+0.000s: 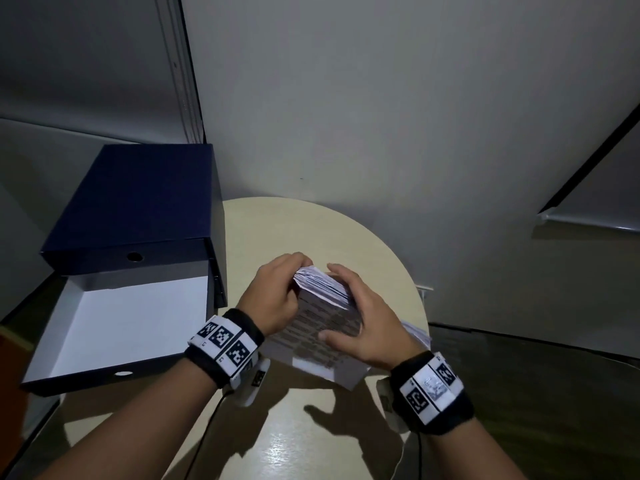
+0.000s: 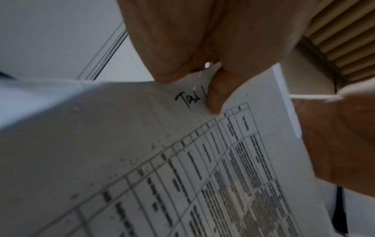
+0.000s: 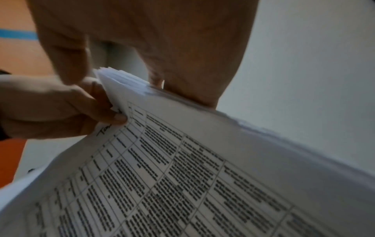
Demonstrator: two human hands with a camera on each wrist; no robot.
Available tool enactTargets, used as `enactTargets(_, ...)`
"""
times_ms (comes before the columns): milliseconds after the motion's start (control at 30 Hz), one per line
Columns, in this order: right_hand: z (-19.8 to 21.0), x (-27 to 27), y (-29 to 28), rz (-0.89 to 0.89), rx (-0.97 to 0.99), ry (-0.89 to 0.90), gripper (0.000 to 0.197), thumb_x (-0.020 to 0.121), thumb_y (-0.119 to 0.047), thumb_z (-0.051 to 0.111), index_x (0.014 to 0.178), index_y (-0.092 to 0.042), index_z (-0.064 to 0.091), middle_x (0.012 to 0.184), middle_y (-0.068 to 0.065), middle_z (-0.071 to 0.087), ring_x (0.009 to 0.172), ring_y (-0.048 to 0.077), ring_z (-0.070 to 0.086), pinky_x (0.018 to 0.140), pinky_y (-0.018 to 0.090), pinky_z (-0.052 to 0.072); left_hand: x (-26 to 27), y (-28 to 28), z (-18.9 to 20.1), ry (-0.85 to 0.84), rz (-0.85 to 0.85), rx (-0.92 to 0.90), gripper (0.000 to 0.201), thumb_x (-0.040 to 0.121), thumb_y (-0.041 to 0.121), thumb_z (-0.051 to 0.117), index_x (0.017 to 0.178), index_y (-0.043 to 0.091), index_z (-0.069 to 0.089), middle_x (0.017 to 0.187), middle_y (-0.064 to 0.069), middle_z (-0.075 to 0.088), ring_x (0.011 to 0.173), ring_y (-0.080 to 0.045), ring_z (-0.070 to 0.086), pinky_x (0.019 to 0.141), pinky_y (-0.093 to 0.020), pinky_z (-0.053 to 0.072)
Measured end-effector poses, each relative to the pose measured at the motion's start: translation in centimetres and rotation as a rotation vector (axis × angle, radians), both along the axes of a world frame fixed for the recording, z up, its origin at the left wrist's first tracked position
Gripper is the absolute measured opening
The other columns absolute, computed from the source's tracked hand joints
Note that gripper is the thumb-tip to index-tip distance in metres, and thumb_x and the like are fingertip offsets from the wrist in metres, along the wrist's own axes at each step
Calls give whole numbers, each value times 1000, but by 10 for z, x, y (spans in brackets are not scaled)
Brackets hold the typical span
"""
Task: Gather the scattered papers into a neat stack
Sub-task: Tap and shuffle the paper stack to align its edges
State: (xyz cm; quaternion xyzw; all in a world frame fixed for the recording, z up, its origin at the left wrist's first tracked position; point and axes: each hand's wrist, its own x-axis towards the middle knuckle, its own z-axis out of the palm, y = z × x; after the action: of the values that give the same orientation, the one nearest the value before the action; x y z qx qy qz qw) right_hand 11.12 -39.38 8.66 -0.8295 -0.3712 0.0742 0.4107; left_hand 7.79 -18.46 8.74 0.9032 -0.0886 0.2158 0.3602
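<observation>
A thick stack of printed papers (image 1: 322,327) with tables on the front sheet stands tilted over the round beige table (image 1: 311,230). My left hand (image 1: 298,273) grips its upper left corner; in the left wrist view the thumb (image 2: 215,99) presses the front sheet (image 2: 142,160) beside handwriting. My right hand (image 1: 346,306) holds the upper right edge, thumb on the front and fingers behind. The right wrist view shows the fanned, uneven sheet edges (image 3: 125,80) between both hands. A few sheet edges (image 1: 417,332) stick out past my right wrist.
A dark blue box file (image 1: 131,202) lies at the table's left, with its white-lined tray (image 1: 121,327) facing up. A pale wall stands close behind the table. The table's near part (image 1: 294,445) shows only the shadows of my hands.
</observation>
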Motion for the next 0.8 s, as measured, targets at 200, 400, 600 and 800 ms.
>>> enactTargets(200, -5, 2, 11, -210, -132, -271, 38, 88, -15, 58, 125, -24, 53, 107, 2, 71, 91, 26, 67, 71, 35, 51, -3, -5, 16, 76, 3, 31, 36, 75, -4, 55, 101, 21, 56, 89, 6, 63, 80, -10, 54, 67, -19, 38)
enactTargets(400, -10, 13, -16, -429, 146, -80, 23, 89, 2, 58, 96, -19, 65, 84, 0, 71, 75, 16, 67, 63, 46, 58, -16, 41, 9, 322, 122, 57, 29, 79, 37, 75, 101, 33, 56, 96, 10, 68, 85, -13, 63, 71, -33, 54)
enactTargets(600, -1, 10, -21, -500, 425, 162, 42, 92, 4, 60, 97, -37, 65, 98, -6, 73, 95, 12, 70, 82, 45, 62, -17, 33, -6, 166, 98, -921, 26, 85, -4, 65, 104, 13, 63, 92, 5, 73, 90, -12, 66, 72, -15, 53)
enactTargets(800, -28, -28, -3, -410, 446, 362, 36, 97, 6, 51, 111, -26, 49, 106, -6, 67, 99, 12, 67, 77, 20, 57, -28, 7, -33, 136, 147, -681, 23, 95, 17, 54, 115, 19, 43, 103, 8, 57, 90, 9, 57, 77, -13, 46)
